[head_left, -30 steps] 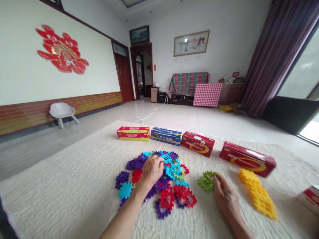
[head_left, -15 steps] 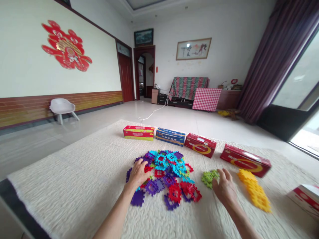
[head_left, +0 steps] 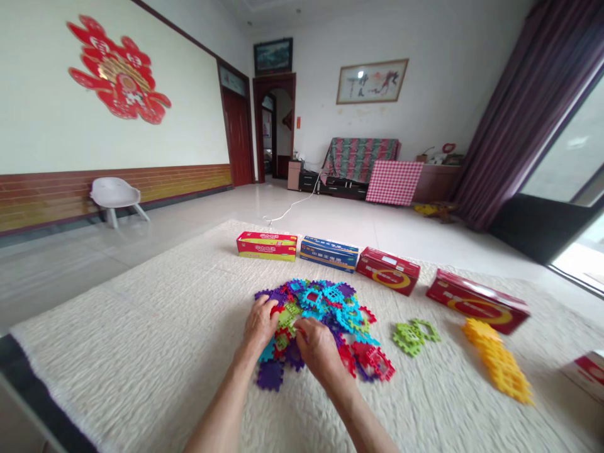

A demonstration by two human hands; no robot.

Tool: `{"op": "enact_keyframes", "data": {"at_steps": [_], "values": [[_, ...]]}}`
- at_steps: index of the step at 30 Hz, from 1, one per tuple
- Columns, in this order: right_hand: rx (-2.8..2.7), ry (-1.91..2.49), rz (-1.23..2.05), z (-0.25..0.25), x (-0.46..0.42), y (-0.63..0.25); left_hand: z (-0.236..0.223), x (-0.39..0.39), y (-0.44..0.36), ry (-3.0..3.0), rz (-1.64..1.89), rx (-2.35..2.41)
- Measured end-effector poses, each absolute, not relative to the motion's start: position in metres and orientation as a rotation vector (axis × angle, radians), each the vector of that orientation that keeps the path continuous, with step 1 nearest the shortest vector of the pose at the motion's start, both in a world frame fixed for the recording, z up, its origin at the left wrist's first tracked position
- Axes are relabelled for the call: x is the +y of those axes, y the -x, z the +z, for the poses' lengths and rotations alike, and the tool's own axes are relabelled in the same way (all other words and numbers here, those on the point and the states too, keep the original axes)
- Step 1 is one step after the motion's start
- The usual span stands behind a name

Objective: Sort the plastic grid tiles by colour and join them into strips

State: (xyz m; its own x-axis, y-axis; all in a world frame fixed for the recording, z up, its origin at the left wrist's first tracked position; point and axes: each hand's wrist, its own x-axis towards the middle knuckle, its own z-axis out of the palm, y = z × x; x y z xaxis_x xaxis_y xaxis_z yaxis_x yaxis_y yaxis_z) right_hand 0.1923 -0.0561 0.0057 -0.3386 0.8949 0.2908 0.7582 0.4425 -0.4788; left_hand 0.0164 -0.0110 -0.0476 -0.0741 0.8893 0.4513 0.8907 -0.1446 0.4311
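Note:
Both my hands are down in a heap of interlocking plastic puzzle pieces (head_left: 330,308) in blue, purple, red and lime, lying on a cream rug (head_left: 141,352). My left hand (head_left: 260,326) presses on the heap's near left side. My right hand (head_left: 318,348) sits just to its right, fingertips close to a lime piece (head_left: 289,316). The curled fingers hide whatever lies under them. Right of the heap rest joined green pieces (head_left: 414,335), and further right lies a long strip of yellow pieces (head_left: 499,362).
Several red and blue cardboard boxes (head_left: 387,270) stand in a row beyond the heap, and an open red-and-white box (head_left: 585,374) sits at the rug's lower right. The rug ends on a tiled floor, with a white child's chair (head_left: 116,196) at the left.
My right hand has left the green pieces and moved into the heap beside my left hand. The green pieces now lie spread further right, and the heap has shifted.

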Motion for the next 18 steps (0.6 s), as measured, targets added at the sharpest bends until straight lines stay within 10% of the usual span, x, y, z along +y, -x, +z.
{"op": "enact_keyframes", "data": {"at_steps": [18], "values": [[-2.218,1.792,0.368,0.002,-0.035,-0.165,-0.028,-0.022,-0.022,2.357,-0.814,-2.049]]}}
